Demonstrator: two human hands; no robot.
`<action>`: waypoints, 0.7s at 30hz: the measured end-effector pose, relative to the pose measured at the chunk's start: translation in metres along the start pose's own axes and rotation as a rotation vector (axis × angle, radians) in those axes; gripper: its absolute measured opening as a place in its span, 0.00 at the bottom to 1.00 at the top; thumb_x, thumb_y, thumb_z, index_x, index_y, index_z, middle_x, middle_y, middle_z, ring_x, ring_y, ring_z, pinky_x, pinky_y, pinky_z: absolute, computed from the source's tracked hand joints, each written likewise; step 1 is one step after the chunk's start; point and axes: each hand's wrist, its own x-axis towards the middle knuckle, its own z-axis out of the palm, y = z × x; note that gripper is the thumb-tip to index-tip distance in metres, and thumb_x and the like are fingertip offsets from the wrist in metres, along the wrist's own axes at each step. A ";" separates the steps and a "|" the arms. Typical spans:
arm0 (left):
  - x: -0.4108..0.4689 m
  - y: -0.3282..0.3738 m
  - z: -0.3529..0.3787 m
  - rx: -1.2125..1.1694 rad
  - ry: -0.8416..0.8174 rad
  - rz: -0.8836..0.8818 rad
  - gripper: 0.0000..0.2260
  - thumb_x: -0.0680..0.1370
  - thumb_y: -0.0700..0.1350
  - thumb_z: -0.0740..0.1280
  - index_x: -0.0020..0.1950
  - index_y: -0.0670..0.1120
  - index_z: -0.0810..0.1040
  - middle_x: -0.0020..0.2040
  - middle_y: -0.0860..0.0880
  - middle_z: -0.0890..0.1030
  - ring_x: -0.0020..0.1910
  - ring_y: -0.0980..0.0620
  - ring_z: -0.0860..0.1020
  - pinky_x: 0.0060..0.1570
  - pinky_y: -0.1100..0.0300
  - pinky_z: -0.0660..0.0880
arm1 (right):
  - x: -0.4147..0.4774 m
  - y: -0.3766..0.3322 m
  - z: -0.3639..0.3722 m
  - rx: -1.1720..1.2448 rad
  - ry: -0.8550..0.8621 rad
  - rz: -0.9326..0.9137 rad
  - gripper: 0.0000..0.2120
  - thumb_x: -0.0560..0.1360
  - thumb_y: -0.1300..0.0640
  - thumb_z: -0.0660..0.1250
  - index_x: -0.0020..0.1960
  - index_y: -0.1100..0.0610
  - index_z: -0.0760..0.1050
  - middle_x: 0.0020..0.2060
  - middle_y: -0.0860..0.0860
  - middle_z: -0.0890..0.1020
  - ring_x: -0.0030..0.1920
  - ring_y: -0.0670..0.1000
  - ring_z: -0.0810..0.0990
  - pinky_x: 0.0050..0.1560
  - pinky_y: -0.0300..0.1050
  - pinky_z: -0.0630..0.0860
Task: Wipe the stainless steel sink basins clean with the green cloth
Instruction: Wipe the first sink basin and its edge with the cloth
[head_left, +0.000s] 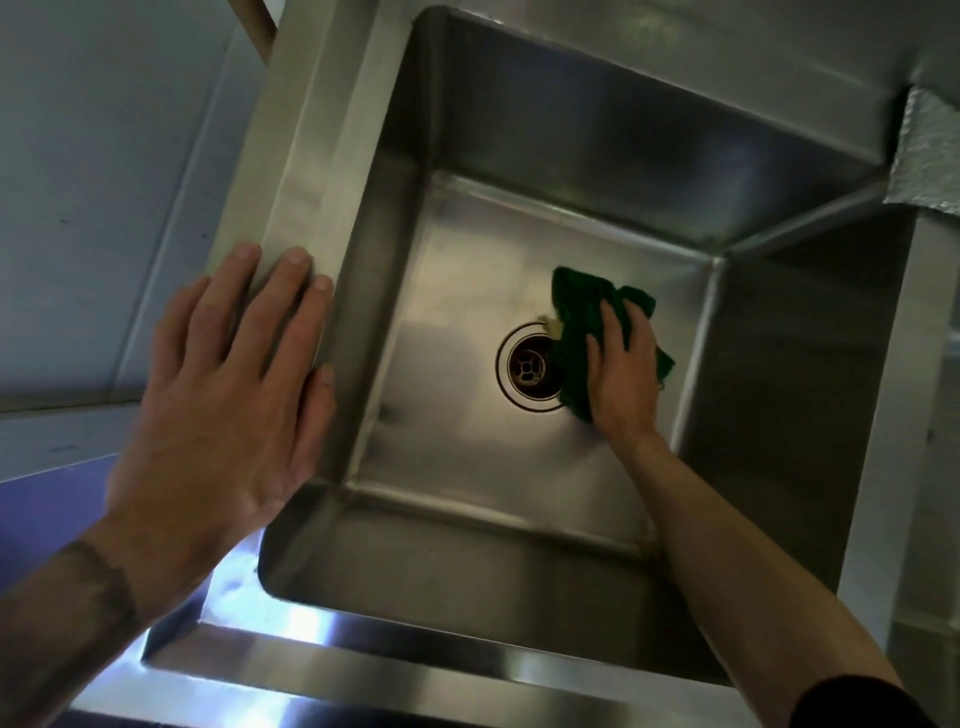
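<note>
Basin floor: wiping beside the drain.
Right hand (621, 374) lies flat, fingers spread, pressing the green cloth (576, 312) onto the basin (467, 452) floor; the cloth's edge touches the drain (530, 366). Left hand (223, 395) is open, palm down on the left rim, holding nothing. Risk: a loose cloth corner may snag in the strainer, or the pale scrap (549, 325) may be pushed down it.

The drain (530, 366) sat mid-floor in the basin (623, 130). The cloth (574, 306) lay on the floor just right of the drain, touching its edge, with the right hand (621, 374) flat on top. Well left of the drain, the left hand (223, 395) rested on the rim (301, 156). A sheet (930, 156) lay far right of the drain and behind it, outside the basin.
</note>
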 end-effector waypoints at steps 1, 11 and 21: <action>0.000 0.000 0.000 0.000 0.002 -0.002 0.24 0.86 0.47 0.58 0.81 0.37 0.68 0.80 0.36 0.69 0.79 0.31 0.65 0.76 0.35 0.62 | 0.001 0.012 -0.007 -0.001 0.005 0.042 0.23 0.86 0.53 0.59 0.81 0.56 0.64 0.80 0.57 0.62 0.79 0.54 0.59 0.79 0.44 0.52; -0.001 0.000 0.001 -0.022 -0.004 -0.002 0.25 0.86 0.47 0.58 0.81 0.37 0.67 0.80 0.36 0.69 0.80 0.31 0.64 0.76 0.34 0.62 | 0.000 -0.013 0.002 0.097 0.012 0.009 0.22 0.87 0.54 0.58 0.80 0.56 0.65 0.80 0.56 0.61 0.78 0.46 0.57 0.80 0.35 0.46; 0.000 0.001 0.000 -0.035 0.010 -0.001 0.24 0.86 0.46 0.59 0.80 0.37 0.67 0.79 0.36 0.70 0.79 0.31 0.64 0.76 0.35 0.61 | 0.044 -0.031 0.000 0.055 0.182 0.256 0.23 0.86 0.54 0.59 0.80 0.57 0.65 0.80 0.59 0.62 0.79 0.56 0.61 0.80 0.47 0.55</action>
